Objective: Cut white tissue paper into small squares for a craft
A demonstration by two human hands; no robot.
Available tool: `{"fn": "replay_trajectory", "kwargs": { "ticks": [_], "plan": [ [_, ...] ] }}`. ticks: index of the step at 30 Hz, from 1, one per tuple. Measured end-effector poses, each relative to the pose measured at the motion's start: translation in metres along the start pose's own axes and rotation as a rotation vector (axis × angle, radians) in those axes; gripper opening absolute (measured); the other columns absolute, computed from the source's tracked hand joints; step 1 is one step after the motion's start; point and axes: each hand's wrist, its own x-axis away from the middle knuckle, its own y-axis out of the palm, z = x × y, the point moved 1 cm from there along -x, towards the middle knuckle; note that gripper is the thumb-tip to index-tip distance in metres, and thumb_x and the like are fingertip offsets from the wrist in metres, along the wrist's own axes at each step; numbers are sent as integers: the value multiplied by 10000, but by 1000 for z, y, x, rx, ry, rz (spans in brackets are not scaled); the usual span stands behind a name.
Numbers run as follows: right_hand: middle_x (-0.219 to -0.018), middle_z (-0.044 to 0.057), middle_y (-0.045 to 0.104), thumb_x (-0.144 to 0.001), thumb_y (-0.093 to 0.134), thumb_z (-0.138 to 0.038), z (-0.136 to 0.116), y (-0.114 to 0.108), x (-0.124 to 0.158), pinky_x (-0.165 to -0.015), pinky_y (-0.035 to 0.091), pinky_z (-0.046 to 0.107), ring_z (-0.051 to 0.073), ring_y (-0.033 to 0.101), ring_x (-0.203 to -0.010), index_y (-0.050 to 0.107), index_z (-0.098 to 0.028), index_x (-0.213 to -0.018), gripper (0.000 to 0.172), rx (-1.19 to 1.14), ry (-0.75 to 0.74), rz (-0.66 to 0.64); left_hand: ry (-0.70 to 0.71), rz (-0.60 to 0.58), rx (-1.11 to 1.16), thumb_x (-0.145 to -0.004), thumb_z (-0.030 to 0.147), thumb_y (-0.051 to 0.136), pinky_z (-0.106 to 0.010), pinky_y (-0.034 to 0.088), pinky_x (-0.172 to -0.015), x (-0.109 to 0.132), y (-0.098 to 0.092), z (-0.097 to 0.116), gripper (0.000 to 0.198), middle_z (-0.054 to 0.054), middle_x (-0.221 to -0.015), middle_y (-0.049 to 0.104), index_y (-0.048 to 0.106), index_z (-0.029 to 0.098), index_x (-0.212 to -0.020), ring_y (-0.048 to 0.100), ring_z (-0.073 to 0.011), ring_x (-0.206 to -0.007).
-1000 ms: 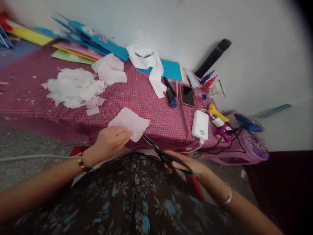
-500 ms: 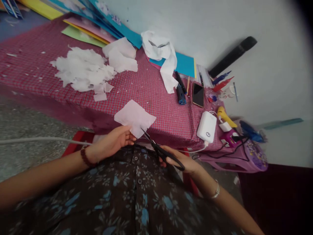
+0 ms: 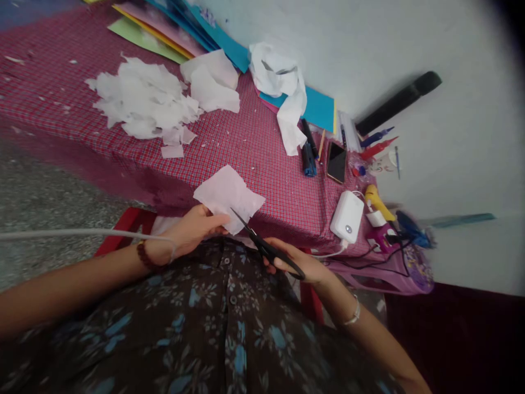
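My left hand [image 3: 192, 230] pinches the near edge of a pale pink sheet of tissue paper [image 3: 227, 194], held up over the front edge of the table. My right hand [image 3: 297, 262] grips the black handles of a pair of scissors [image 3: 266, 249]. The blades point up and left, and their tips touch the lower edge of the sheet. A beaded bracelet sits on my left wrist, a thin bangle on my right.
A red checked cloth [image 3: 254, 142] covers the low table. On it lie a heap of white tissue scraps [image 3: 143, 101], coloured card sheets [image 3: 180, 27], markers [image 3: 307, 150], a phone [image 3: 337, 162] and a white power bank [image 3: 346, 216]. A pink stool [image 3: 381, 262] stands at the right.
The scissor blades have moved up to the sheet's lower edge. My view has tilted down and left, so the table sits higher in the picture. My left hand still holds the sheet.
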Motion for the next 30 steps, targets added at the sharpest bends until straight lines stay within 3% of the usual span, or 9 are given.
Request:
{"fn": "replay_trajectory", "kwargs": {
  "ticks": [5, 11, 22, 25, 30],
  "plan": [
    [-913, 17, 527, -818, 714, -620, -2, -3, -1, -614, 372, 232, 92, 507, -723, 529, -156, -1231, 648, -2, 20, -17, 0, -11, -41, -659, 232, 761, -288, 511, -681, -1, -2, -1, 282, -49, -882, 743, 716, 146, -924, 643, -148, -685],
    [-906, 18, 536, -816, 710, -630, -2, -4, -2, -588, 359, 236, 89, 510, -697, 550, -164, -1188, 617, 13, 25, -26, 3, -1, -82, -660, 245, 742, -281, 491, -638, -3, -6, -5, 233, -23, -774, 709, 696, 150, -868, 617, -142, -631],
    [-769, -42, 486, -839, 696, -600, 4, -1, -5, -497, 294, 206, 49, 403, -551, 548, -155, -1217, 602, 40, 33, 35, 16, -54, -32, -681, 246, 734, -277, 513, -635, -8, -9, -7, 226, -42, -837, 714, 678, 156, -881, 617, -145, -667],
    [-848, -13, 508, -837, 688, -622, 5, -2, -5, -537, 341, 211, 63, 454, -615, 532, -157, -1239, 634, 66, 7, 0, 32, -85, 22, -690, 271, 714, -298, 533, -626, -8, -10, -3, 243, -66, -861, 718, 675, 154, -899, 641, -174, -711],
    [-930, 31, 535, -861, 615, -681, 4, -4, -7, -635, 399, 242, 103, 505, -733, 541, -148, -1194, 633, 86, -45, -74, 49, -29, -49, -688, 270, 710, -291, 520, -617, -6, -12, 5, 238, -57, -847, 713, 685, 148, -891, 633, -166, -693]
  ]
}}
